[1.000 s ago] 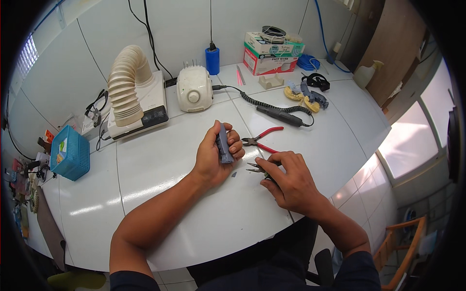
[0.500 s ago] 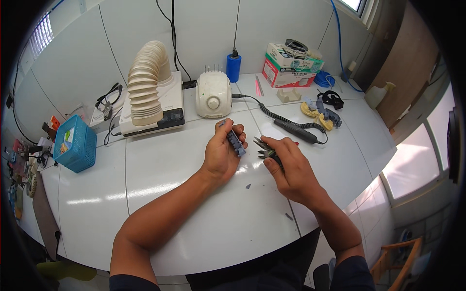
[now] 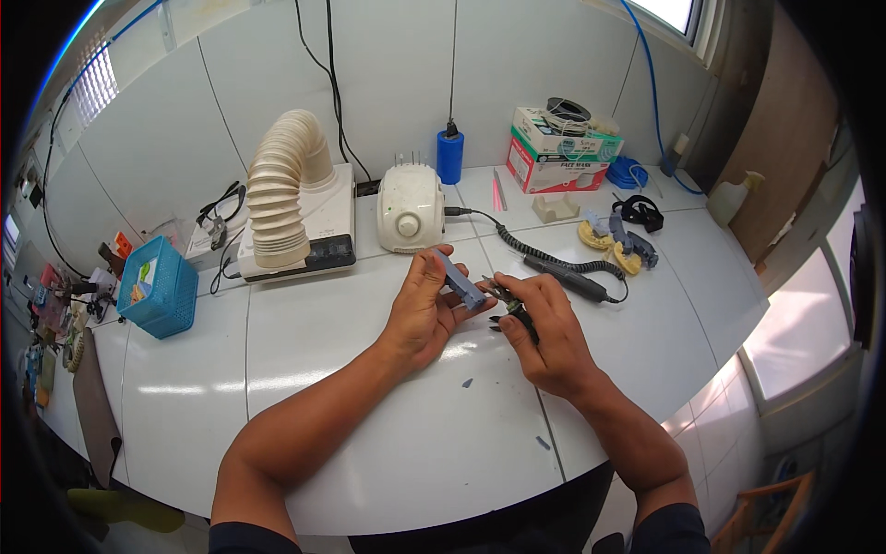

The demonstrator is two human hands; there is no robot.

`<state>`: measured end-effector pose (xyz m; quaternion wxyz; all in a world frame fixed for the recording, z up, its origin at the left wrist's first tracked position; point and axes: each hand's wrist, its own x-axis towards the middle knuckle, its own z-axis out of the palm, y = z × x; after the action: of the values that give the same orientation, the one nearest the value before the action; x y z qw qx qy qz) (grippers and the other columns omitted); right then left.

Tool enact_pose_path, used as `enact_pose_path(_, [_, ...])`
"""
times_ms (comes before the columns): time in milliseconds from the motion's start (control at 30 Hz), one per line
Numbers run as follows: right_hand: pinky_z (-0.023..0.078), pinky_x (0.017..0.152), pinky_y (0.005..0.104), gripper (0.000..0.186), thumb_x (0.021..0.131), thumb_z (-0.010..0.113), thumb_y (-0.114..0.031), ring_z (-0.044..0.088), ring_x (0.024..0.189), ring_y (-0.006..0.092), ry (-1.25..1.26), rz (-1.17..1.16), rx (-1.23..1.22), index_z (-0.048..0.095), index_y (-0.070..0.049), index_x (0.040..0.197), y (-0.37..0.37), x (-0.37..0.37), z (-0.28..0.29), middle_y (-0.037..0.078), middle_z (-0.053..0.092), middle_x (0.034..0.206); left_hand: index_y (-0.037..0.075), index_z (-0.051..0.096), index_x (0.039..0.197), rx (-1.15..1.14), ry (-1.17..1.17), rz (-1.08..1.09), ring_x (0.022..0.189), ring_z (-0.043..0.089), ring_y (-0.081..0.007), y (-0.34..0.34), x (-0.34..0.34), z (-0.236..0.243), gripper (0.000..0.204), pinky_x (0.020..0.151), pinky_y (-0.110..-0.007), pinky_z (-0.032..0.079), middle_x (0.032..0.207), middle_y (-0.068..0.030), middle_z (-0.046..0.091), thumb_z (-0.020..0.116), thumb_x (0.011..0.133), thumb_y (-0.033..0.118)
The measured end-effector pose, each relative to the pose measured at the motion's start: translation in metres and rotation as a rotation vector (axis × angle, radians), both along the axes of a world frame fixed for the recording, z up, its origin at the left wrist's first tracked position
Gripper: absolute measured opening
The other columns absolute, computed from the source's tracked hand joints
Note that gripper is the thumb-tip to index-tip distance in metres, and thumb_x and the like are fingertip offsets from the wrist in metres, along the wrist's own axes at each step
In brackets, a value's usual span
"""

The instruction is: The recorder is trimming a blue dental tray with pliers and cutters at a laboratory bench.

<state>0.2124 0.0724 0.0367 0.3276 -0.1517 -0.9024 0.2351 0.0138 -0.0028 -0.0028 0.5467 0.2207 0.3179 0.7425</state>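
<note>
My left hand grips a long blue-grey dental-looking piece between thumb and fingers, above the table's middle. Its smooth side faces up, and its lower end points toward my right hand. Closed around dark-handled cutting pliers is my right hand. The pliers' jaws are parted near the piece's lower end; whether they touch it I cannot tell. Small blue-grey scraps, one scrap below my hands and another scrap nearer the front edge, lie on the white table.
Behind my hands stands a cream control box, its coiled cord leading to a black handpiece. A ribbed hose on a white machine is to its left. Yellow and grey dental models, stacked boxes and a blue basket surround the workspace.
The blue-grey piece has turned in my left hand, from its notched side to a smooth side. The pliers and the piece are closer together. The whole view has shifted slightly.
</note>
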Motion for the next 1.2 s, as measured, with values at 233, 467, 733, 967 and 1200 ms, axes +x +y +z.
enact_pose_path(233, [0.045,0.091,0.0397,0.044,0.099,0.069,-0.013,0.056,0.1,0.029,0.14,-0.05,-0.105,0.065,-0.002,0.141,0.0,0.019,-0.003,0.014,0.059,0.111,0.014,0.029,0.143,-0.115,0.158,0.03,0.129,0.065,-0.0414,-0.027,0.019,0.01,0.059,0.107,-0.052,0.062,0.127,-0.0167,0.058,0.051,0.107,0.055])
enact_pose_path(467, [0.045,0.093,0.042,0.047,0.096,0.073,-0.015,0.057,0.103,0.0306,0.023,-0.005,-0.013,0.065,-0.005,0.141,-0.014,0.042,-0.018,0.014,0.06,0.113,0.015,0.016,0.151,-0.05,0.118,-0.082,0.14,0.057,-0.0438,-0.036,0.021,0.008,0.071,0.117,-0.048,0.056,0.131,-0.0174,0.055,0.064,0.102,0.0])
enact_pose_path(733, [0.045,0.094,0.0419,0.045,0.096,0.072,-0.014,0.057,0.103,0.0296,0.018,-0.046,-0.057,0.066,-0.007,0.14,-0.017,0.046,-0.017,0.012,0.063,0.113,0.017,0.015,0.154,-0.029,0.168,-0.115,0.139,0.059,-0.0396,-0.033,0.025,0.01,0.075,0.118,-0.046,0.056,0.131,-0.0162,0.055,0.067,0.102,0.002])
enact_pose_path(967, [0.046,0.094,0.0417,0.046,0.096,0.072,-0.013,0.058,0.101,0.0296,-0.011,-0.175,-0.017,0.065,-0.007,0.141,-0.046,0.059,-0.015,0.013,0.063,0.111,0.016,0.018,0.157,0.046,0.242,-0.275,0.135,0.063,-0.0328,-0.035,0.024,0.009,0.077,0.114,-0.047,0.058,0.134,-0.0137,0.058,0.071,0.102,0.006])
enact_pose_path(1200, [0.051,0.092,0.0411,0.048,0.097,0.071,-0.011,0.061,0.103,0.0304,0.069,-0.214,-0.08,0.063,-0.003,0.144,-0.06,0.055,-0.018,0.016,0.062,0.113,0.003,0.049,0.14,0.002,0.302,-0.299,0.128,0.068,-0.0293,-0.03,0.022,-0.002,0.047,0.11,-0.046,0.061,0.129,-0.0133,0.064,0.074,0.1,0.004])
